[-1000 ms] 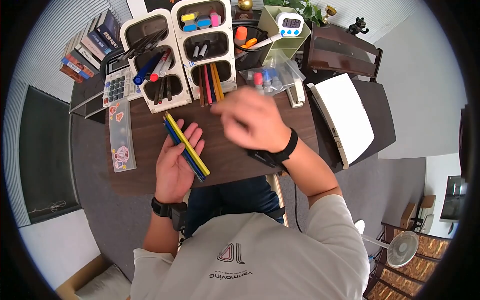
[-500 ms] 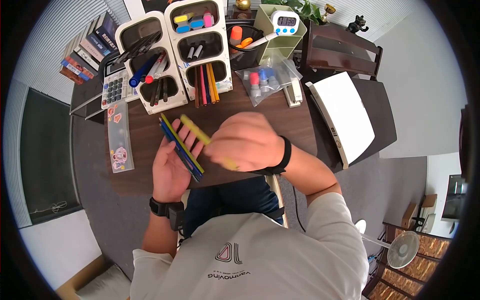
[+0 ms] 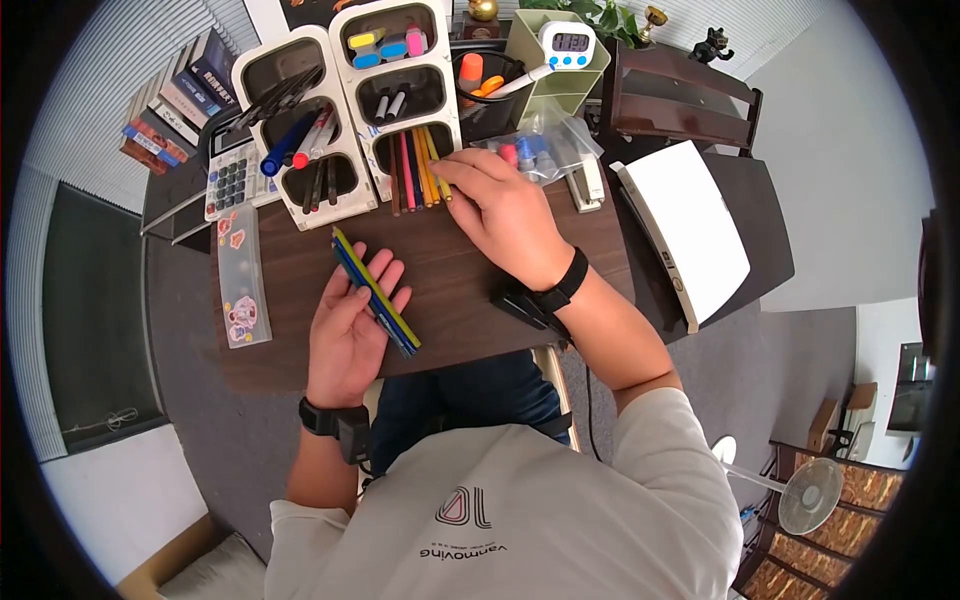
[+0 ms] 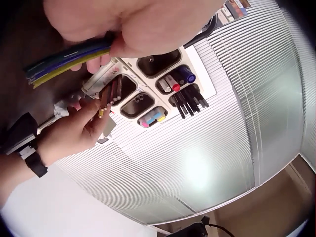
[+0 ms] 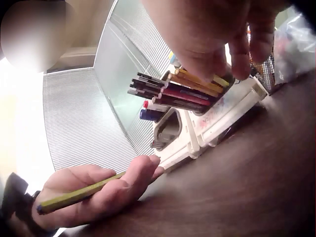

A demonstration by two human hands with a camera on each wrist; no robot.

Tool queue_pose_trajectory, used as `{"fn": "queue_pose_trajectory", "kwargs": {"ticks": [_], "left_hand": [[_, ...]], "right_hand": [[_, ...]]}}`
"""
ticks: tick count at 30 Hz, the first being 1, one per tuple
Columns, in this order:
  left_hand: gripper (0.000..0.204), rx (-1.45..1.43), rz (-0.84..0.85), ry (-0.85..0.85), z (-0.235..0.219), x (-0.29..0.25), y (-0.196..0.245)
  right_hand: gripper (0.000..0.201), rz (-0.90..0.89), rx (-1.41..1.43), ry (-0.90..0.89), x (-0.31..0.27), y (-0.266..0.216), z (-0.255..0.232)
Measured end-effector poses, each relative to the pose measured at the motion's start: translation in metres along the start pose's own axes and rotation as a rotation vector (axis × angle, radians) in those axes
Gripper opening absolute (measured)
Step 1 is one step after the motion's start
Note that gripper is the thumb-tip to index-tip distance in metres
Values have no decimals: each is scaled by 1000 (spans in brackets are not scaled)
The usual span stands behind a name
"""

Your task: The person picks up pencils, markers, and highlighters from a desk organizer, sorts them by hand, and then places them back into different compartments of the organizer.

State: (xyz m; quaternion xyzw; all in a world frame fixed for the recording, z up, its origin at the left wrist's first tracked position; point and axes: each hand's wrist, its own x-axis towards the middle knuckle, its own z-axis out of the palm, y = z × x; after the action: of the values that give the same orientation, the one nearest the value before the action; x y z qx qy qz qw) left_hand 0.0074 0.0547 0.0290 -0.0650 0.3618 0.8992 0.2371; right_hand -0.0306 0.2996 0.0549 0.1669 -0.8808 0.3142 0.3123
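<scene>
Palm up over the table, the left hand holds a few blue and yellow-green pencils, its thumb across them and its other fingers spread. In the left wrist view the bundle juts from beneath the hand. At the lower compartment of the right-hand white organizer, the right hand pinches a yellow pencil beside several brown, red and orange pencils. The right wrist view has the fingertips partly covering that yellow pencil.
A second white organizer with markers and dark pens adjoins on the left. Left of it are a calculator and a stickered clear case. A plastic bag of bottles, a stapler and a mesh cup stand right.
The right hand took a yellow pencil from beside the left hand's bundle and carried it up to the organizer's lower compartment. Fewer pencils lie in the left hand, which has barely moved.
</scene>
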Motion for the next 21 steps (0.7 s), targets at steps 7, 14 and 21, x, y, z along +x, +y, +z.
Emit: {"fn": "queue_pose_trajectory", "kwargs": {"ticks": [7, 14, 21], "left_hand": [[53, -102, -12, -29, -2, 0, 3], [54, -95, 89, -5, -5, 5, -1], [54, -103, 68, -18, -5, 3, -2]], "right_hand": [[29, 63, -3, 9, 2, -8, -5], [32, -389, 270, -356, -16, -38, 3], [29, -485, 326, -308, -13, -41, 1]]}}
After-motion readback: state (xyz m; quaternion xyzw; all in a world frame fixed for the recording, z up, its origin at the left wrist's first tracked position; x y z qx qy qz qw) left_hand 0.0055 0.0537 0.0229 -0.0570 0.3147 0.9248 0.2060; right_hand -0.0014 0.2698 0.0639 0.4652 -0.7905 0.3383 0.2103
